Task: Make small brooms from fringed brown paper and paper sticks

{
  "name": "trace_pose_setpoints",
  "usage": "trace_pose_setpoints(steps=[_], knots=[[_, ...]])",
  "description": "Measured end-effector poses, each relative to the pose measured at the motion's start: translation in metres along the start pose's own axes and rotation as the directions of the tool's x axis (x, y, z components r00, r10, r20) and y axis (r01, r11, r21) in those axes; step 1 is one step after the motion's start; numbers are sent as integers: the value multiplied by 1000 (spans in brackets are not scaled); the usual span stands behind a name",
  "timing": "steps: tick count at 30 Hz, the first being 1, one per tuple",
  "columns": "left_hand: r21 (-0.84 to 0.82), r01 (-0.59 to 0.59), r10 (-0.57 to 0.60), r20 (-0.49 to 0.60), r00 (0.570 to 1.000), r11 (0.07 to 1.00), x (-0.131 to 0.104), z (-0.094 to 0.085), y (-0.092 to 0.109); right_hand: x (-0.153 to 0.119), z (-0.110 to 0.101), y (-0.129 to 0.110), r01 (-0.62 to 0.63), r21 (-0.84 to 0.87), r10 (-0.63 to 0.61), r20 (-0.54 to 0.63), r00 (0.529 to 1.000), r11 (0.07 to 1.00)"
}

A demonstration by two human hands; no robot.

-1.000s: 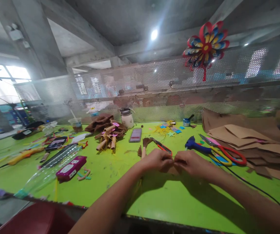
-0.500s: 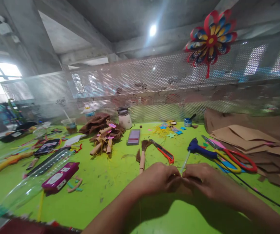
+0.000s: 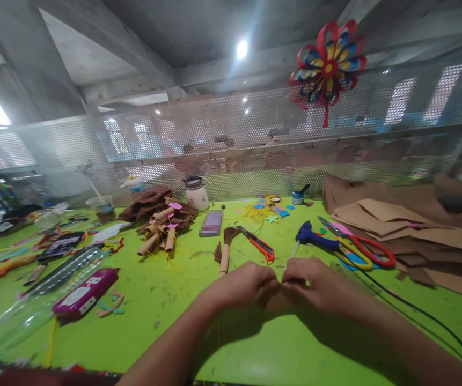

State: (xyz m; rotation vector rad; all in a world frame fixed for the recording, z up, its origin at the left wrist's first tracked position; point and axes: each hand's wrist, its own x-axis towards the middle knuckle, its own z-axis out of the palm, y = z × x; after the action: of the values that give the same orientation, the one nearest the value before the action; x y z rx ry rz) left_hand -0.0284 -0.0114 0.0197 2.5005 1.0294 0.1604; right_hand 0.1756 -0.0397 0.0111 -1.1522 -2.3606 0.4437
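My left hand (image 3: 250, 285) and my right hand (image 3: 315, 284) meet low over the table, fingers pinched on a piece of brown paper (image 3: 278, 302). Most of the paper is hidden behind the fingers. Just beyond my left hand lies a rolled brown paper tube (image 3: 225, 258) with a fringed paper end. An orange utility knife (image 3: 263, 247) rests past the fingertips. The blue glue gun (image 3: 325, 241) lies beyond my right hand, its nozzle pointing toward the fingers. Beside it are scissors with red and yellow handles (image 3: 375, 252).
Brown paper sheets (image 3: 419, 228) are stacked at the right. Paper tubes with pink tags (image 3: 160, 236) lie back left, near a lidded jar (image 3: 196, 193). A clear plastic bottle (image 3: 25, 316) and a purple box (image 3: 86, 295) lie left. A black cord (image 3: 416, 306) runs past my right arm.
The view has turned a little to the right, so the table's things appear farther left. Both hands keep their pinch on the brown paper, with fingers shifted slightly.
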Motion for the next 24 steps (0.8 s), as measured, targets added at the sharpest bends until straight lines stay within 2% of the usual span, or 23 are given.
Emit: trace_pose_setpoints(steps=[4, 10, 17, 24], knots=[[5, -59, 59, -23, 998, 998, 3, 2, 2, -2, -3, 1, 4, -17, -4, 8, 1000, 1000], [36, -164, 166, -93, 982, 986, 10, 3, 4, -2, -6, 3, -58, 29, 57, 21, 998, 998], [-69, -93, 90, -47, 995, 993, 12, 3, -3, 2, -2, 5, -47, 99, 48, -10, 999, 994], [-139, -106, 106, -6, 994, 985, 15, 4, -8, 2, -1, 5, 8, 88, -7, -20, 1000, 996]])
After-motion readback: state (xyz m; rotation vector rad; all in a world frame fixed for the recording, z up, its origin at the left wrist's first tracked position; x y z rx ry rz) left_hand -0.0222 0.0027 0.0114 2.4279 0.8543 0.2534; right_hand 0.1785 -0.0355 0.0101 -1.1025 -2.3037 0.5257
